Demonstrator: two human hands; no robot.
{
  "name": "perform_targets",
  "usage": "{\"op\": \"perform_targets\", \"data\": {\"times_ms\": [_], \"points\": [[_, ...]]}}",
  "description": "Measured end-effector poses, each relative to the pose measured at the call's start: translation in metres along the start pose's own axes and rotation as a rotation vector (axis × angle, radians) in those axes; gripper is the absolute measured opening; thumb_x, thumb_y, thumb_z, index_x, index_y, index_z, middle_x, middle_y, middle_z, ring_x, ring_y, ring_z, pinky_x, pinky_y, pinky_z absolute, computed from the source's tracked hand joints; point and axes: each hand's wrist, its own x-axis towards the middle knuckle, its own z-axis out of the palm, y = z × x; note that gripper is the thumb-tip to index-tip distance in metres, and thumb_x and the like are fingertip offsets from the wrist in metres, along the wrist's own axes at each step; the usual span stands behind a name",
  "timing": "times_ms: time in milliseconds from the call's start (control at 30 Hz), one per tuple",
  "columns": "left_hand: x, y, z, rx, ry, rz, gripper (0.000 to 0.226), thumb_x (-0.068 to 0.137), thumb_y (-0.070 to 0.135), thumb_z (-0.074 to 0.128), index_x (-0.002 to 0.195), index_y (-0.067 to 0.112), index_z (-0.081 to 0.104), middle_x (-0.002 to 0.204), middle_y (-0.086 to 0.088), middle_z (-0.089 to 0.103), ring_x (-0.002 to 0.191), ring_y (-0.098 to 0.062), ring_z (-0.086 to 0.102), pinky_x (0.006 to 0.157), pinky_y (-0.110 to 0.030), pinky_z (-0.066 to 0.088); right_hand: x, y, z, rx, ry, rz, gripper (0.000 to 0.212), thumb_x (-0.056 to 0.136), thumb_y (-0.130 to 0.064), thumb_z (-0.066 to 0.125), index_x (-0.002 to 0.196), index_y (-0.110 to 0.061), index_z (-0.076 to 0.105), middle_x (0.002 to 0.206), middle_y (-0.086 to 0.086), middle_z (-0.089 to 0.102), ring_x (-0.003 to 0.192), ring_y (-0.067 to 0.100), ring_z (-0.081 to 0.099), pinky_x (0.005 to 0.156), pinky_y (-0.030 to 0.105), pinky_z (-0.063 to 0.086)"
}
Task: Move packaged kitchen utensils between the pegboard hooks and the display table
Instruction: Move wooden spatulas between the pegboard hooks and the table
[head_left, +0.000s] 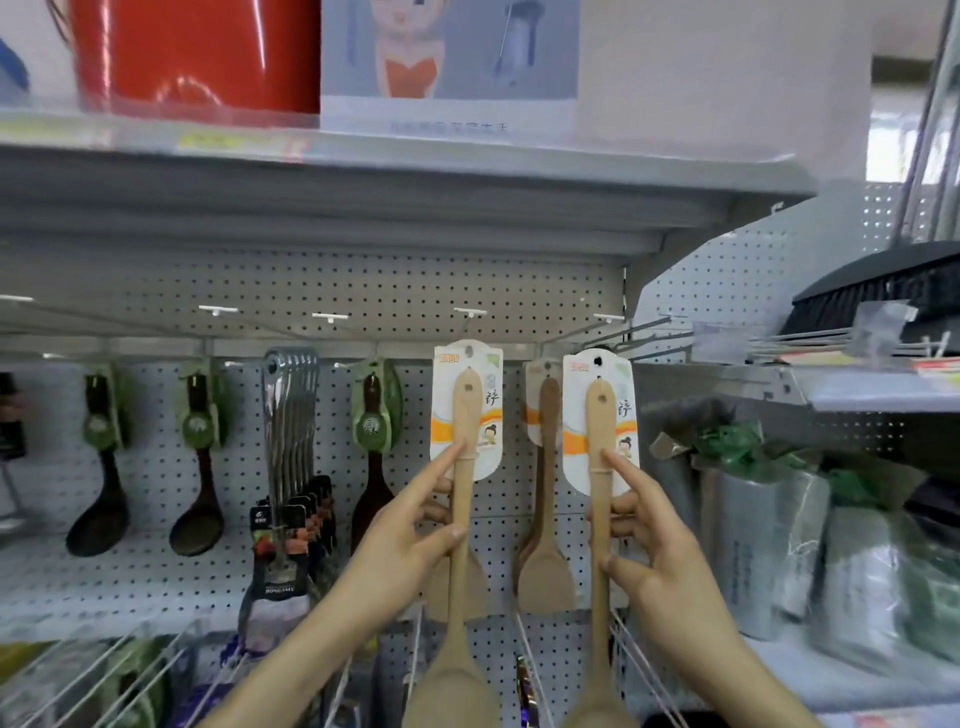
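Note:
I hold two packaged wooden spoons upright in front of the pegboard (363, 280). My left hand (415, 530) grips the handle of the left wooden spoon (462, 571), index finger stretched up onto its white card. My right hand (644, 540) grips the right wooden spoon (600, 545) the same way. The left spoon's card top sits at a pegboard hook (470, 313); the right card's hole is just below another hook (609, 317). Wooden spatulas (545, 561) hang between and behind the two spoons.
Dark ladles (104, 499), a bunch of steel utensils (291, 431) and a dark spoon (371, 488) hang to the left. A shelf edge (363, 171) juts out overhead. Wrapped packs (769, 530) and a broom head (883, 291) stand at the right. Wire racks lie below.

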Motion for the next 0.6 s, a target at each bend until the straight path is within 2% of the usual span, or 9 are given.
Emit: {"op": "perform_targets", "data": {"times_ms": [67, 167, 300, 433, 500, 600], "points": [[0.002, -0.001, 0.003, 0.001, 0.001, -0.012, 0.085, 0.102, 0.002, 0.065, 0.148, 0.069, 0.04, 0.116, 0.025, 0.056, 0.11, -0.023, 0.064, 0.101, -0.05, 0.058, 0.005, 0.002, -0.006, 0.0, -0.008, -0.005, 0.105, 0.088, 0.024, 0.058, 0.144, -0.064, 0.05, 0.106, -0.014, 0.067, 0.108, 0.015, 0.066, 0.081, 0.034, 0.06], [0.004, -0.003, 0.008, -0.002, 0.014, -0.019, 0.085, 0.102, 0.002, 0.065, 0.149, 0.068, 0.04, 0.115, 0.026, 0.054, 0.11, -0.026, 0.065, 0.098, -0.052, 0.059, 0.01, 0.008, -0.014, 0.012, -0.008, 0.016, 0.104, 0.088, 0.026, 0.055, 0.148, -0.058, 0.049, 0.107, -0.011, 0.067, 0.106, 0.012, 0.066, 0.079, 0.029, 0.06], [0.002, -0.003, 0.011, 0.003, 0.041, -0.019, 0.084, 0.103, 0.003, 0.064, 0.148, 0.07, 0.04, 0.116, 0.025, 0.054, 0.108, -0.024, 0.065, 0.094, -0.047, 0.061, 0.015, 0.014, -0.018, 0.022, -0.017, 0.037, 0.102, 0.088, 0.026, 0.056, 0.146, -0.058, 0.051, 0.112, 0.003, 0.065, 0.105, 0.019, 0.065, 0.082, 0.037, 0.062], [0.001, -0.009, 0.012, -0.004, 0.071, -0.029, 0.082, 0.103, 0.005, 0.065, 0.147, 0.07, 0.041, 0.114, 0.024, 0.055, 0.106, -0.022, 0.065, 0.09, -0.042, 0.061, 0.019, 0.018, -0.016, 0.018, -0.036, 0.031, 0.1, 0.087, 0.024, 0.056, 0.146, -0.057, 0.05, 0.112, 0.002, 0.065, 0.101, 0.014, 0.064, 0.086, 0.042, 0.062], [0.0, -0.013, 0.013, -0.027, 0.091, -0.034, 0.082, 0.102, 0.004, 0.065, 0.146, 0.069, 0.043, 0.111, 0.022, 0.056, 0.103, -0.021, 0.066, 0.085, -0.035, 0.06, 0.021, 0.019, -0.015, 0.021, -0.042, 0.023, 0.102, 0.087, 0.023, 0.056, 0.145, -0.06, 0.051, 0.112, 0.001, 0.063, 0.103, 0.016, 0.064, 0.088, 0.044, 0.062], [0.001, -0.013, 0.013, -0.028, 0.097, -0.033, 0.083, 0.102, 0.001, 0.065, 0.144, 0.07, 0.045, 0.11, 0.021, 0.057, 0.101, -0.021, 0.067, 0.083, -0.03, 0.059, 0.025, 0.02, -0.012, 0.025, -0.061, 0.012, 0.105, 0.087, 0.022, 0.055, 0.142, -0.067, 0.049, 0.115, 0.001, 0.062, 0.105, 0.014, 0.064, 0.085, 0.042, 0.062]]}}
